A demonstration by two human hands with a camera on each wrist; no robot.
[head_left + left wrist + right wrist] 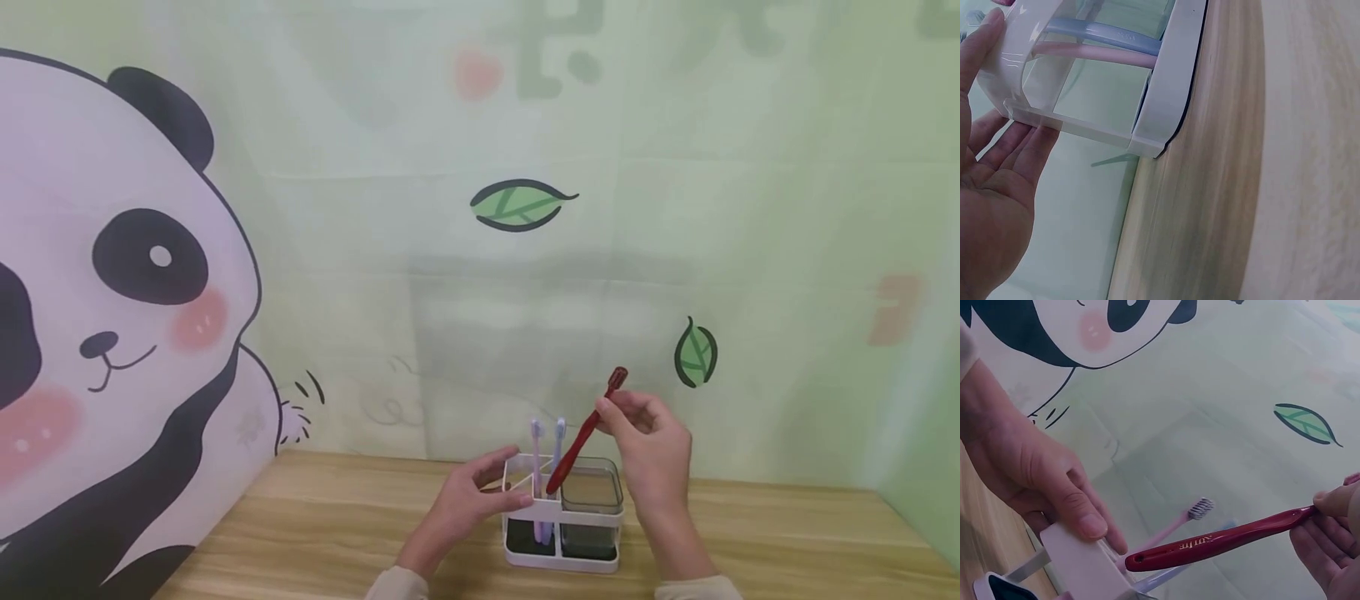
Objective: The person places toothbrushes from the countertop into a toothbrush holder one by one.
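Note:
A white toothbrush holder [561, 563] with a black base pad stands on the table. My left hand [467, 500] grips its left side, thumb on the front band and fingers around the side and back, as the left wrist view shows. In my right hand [658, 450], thumb and fingers pinch a red toothbrush [581, 437] near its head. The brush slants, head up, its handle end close over the holder's slots. A pink toothbrush [1166, 531] and a blue toothbrush [1104, 32] stand in the holder, bristles up.
A clear grey cup [592, 500] sits in the holder's right half. The wood-grain table [337, 517] runs back to a pale green backdrop [337, 250] printed with a panda and leaves.

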